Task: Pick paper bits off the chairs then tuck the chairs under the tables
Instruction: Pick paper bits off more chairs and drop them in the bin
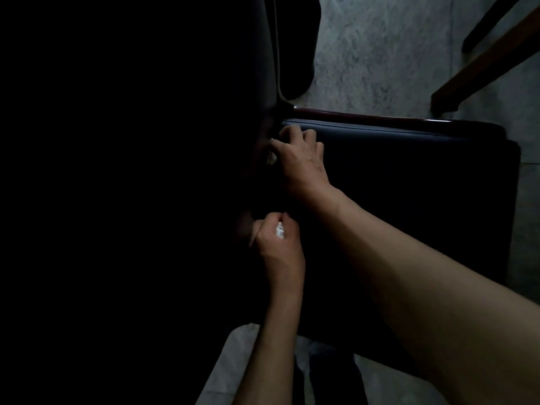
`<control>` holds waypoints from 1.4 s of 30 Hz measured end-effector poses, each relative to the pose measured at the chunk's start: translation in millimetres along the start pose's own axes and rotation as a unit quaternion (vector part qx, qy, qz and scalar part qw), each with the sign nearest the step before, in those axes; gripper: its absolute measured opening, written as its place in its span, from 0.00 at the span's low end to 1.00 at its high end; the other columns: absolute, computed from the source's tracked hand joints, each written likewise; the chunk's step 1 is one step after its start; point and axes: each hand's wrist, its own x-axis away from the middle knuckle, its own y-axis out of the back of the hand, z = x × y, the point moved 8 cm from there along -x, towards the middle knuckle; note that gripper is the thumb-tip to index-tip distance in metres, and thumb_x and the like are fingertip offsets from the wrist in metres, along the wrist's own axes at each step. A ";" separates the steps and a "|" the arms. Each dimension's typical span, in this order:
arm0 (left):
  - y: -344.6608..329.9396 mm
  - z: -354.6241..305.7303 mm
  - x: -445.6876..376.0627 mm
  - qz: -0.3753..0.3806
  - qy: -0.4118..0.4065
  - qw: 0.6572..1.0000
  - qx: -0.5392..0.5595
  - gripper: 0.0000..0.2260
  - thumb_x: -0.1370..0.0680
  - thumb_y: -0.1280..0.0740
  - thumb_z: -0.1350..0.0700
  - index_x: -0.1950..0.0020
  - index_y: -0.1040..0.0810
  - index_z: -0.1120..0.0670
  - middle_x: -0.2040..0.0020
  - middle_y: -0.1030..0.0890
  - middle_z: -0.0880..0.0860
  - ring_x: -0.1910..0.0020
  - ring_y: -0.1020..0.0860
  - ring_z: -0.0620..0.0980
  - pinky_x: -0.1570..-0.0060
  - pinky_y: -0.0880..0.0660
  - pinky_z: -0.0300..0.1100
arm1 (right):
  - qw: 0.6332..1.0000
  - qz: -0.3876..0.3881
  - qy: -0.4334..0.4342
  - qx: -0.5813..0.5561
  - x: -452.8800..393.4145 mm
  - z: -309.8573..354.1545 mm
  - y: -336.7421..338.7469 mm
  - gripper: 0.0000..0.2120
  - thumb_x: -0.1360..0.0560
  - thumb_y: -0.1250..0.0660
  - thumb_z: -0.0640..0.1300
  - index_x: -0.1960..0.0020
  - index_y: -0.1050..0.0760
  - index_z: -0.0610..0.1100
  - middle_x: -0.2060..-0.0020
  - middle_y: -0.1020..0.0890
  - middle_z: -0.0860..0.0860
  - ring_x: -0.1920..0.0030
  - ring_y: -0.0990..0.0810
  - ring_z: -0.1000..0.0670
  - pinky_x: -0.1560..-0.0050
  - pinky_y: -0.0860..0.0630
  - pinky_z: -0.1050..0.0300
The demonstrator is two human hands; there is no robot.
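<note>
A dark padded chair seat [423,200] with a reddish wooden rim [350,114] fills the middle right of the head view. My right hand [301,153] rests at the seat's far left corner, fingers curled over a small white paper bit [271,159]. Closer to me, my left hand [277,241] is closed around white paper bits [280,230] that show between its fingers. The whole left half of the view is black, so anything there is hidden.
Grey stone floor [394,54] lies beyond the chair. Brown wooden furniture legs [482,68] cross the top right corner. Another dark rounded chair part [301,48] stands at the top centre. Pale floor [228,361] shows at the bottom by my legs.
</note>
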 end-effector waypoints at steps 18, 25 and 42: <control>13.6 -8.7 25.3 0.027 -0.008 1.000 0.011 0.08 0.21 0.36 0.55 0.56 0.19 0.57 0.55 0.22 0.54 0.60 0.23 0.47 0.63 0.29 0.34 | 0.941 -0.053 -0.119 -0.312 120.1 -49.7 21.1 0.15 0.21 0.34 0.43 0.35 0.25 0.49 0.55 0.20 0.57 0.57 0.21 0.63 0.58 0.25 0.71; 42.3 -48.7 55.3 0.032 -0.053 0.998 0.011 0.08 0.21 0.35 0.55 0.56 0.18 0.55 0.55 0.21 0.53 0.59 0.23 0.49 0.58 0.25 0.43 | 0.928 -0.080 -0.099 -0.349 184.7 -33.4 82.7 0.10 0.22 0.32 0.43 0.42 0.19 0.46 0.49 0.19 0.51 0.48 0.20 0.56 0.45 0.24 0.63; 210.2 -257.2 155.6 0.061 -0.233 0.970 0.022 0.11 0.21 0.35 0.53 0.58 0.20 0.57 0.58 0.23 0.54 0.60 0.24 0.49 0.55 0.26 0.49 | 0.908 -0.153 -0.047 -0.388 279.3 74.1 298.0 0.15 0.28 0.27 0.40 0.41 0.19 0.47 0.49 0.16 0.55 0.47 0.19 0.60 0.40 0.23 0.57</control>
